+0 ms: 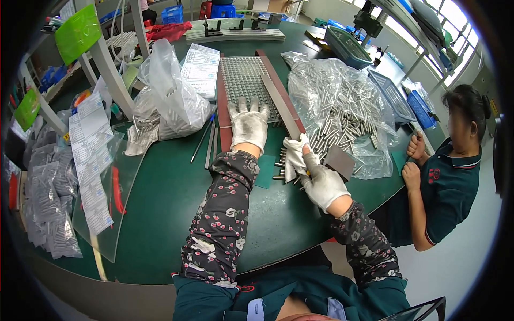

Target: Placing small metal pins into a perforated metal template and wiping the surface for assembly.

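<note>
My left hand (249, 127), in a white work glove, lies flat with fingers apart on the near end of a metal grid block (243, 75) full of small round parts. Reddish-brown strips (224, 115) flank the block, and a flat metal bar (281, 106) lies slantwise over its right side. My gloved right hand (325, 186) is closed on a crumpled white cloth (294, 159) at the bar's near end. Several metal pins (279, 165) stick out left of the cloth. A small brown plate (339, 162) lies beside that hand.
On the right, loose metal pins (348, 115) heap on clear plastic sheeting (377, 160). Printed sheets (201, 69), a plastic bag (174, 88) and a pen (202, 140) lie left. A person (447, 176) sits at the table's right edge. Blue baskets (393, 96) stand behind.
</note>
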`<state>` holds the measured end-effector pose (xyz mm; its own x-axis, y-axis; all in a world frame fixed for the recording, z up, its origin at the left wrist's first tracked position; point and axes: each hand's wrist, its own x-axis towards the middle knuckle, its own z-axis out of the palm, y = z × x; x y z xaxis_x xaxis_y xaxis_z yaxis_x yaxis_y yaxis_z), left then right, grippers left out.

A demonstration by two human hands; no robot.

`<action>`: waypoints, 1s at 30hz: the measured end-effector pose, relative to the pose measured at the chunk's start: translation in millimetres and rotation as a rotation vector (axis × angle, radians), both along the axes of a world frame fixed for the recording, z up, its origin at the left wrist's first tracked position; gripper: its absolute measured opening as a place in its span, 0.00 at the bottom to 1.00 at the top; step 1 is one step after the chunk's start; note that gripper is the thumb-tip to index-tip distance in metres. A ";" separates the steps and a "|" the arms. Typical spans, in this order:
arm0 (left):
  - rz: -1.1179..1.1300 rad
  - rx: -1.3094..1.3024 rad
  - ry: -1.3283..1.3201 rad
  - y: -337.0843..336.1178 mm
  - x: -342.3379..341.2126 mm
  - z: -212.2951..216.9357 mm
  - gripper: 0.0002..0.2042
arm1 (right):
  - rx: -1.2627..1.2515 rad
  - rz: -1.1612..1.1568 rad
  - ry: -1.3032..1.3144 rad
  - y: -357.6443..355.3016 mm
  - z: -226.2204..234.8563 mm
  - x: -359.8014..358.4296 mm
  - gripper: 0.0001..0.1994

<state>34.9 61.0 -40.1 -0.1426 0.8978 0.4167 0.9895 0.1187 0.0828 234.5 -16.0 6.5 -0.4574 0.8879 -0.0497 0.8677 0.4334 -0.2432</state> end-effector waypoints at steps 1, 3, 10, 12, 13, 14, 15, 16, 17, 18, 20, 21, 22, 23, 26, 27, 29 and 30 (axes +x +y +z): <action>0.001 0.013 -0.002 -0.3 -2.6 0.4 0.17 | -0.005 0.008 0.032 1.3 -0.7 -2.5 0.32; 0.000 0.024 -0.005 -1.2 -2.8 0.8 0.17 | 0.025 0.034 0.002 -6.8 -3.9 4.5 0.33; -0.008 0.026 -0.019 -1.5 -1.2 2.1 0.16 | 0.037 -0.016 -0.022 10.3 2.7 -17.3 0.30; -0.008 0.022 -0.020 -1.5 -3.4 -1.4 0.16 | 0.036 0.025 0.020 -4.5 -7.0 -0.7 0.32; -0.002 0.021 -0.018 -2.9 -3.8 -0.5 0.16 | 0.017 0.034 0.036 -14.9 -2.8 5.2 0.32; 0.002 0.016 -0.007 -4.7 -4.5 0.0 0.16 | -0.018 0.030 0.072 -19.8 1.6 6.0 0.32; 0.006 0.011 0.005 -6.5 -5.9 0.6 0.16 | -0.020 0.037 0.074 -11.7 -2.1 1.8 0.32; -0.010 0.034 -0.033 -2.2 1.7 2.7 0.16 | 0.031 0.009 0.029 1.3 -6.9 1.6 0.31; -0.017 0.036 -0.035 -1.6 2.7 1.9 0.16 | 0.082 0.004 -0.010 12.8 -5.3 -4.6 0.31; -0.022 0.053 -0.040 -0.4 3.7 0.2 0.16 | 0.083 -0.016 -0.015 18.5 0.6 -15.7 0.29; -0.016 0.060 -0.039 -0.7 0.7 -0.1 0.16 | 0.056 -0.006 -0.009 14.5 0.6 -16.7 0.29; -0.014 0.060 -0.040 -0.2 1.3 -0.2 0.16 | 0.072 0.015 0.010 8.7 -4.1 -6.6 0.30; 0.007 0.053 -0.029 -5.9 -5.2 1.1 0.17 | 0.029 0.018 0.007 -7.1 -2.0 -1.5 0.31; 0.006 0.049 -0.028 -7.1 -4.1 1.6 0.17 | 0.010 0.037 0.028 -19.2 -3.2 9.4 0.31; -0.020 0.016 -0.025 -3.8 -1.1 3.4 0.17 | 0.032 -0.016 -0.020 -4.8 1.8 -0.3 0.30; -0.043 0.001 -0.034 -1.6 2.3 5.7 0.16 | 0.068 -0.041 -0.035 12.8 -0.7 -7.2 0.30; -0.033 0.013 -0.044 -1.9 -1.3 2.4 0.17 | 0.004 -0.060 -0.073 18.8 6.2 -24.1 0.31; -0.021 0.016 -0.040 -1.3 -2.3 1.0 0.17 | 0.028 -0.007 -0.028 14.5 3.3 -16.3 0.31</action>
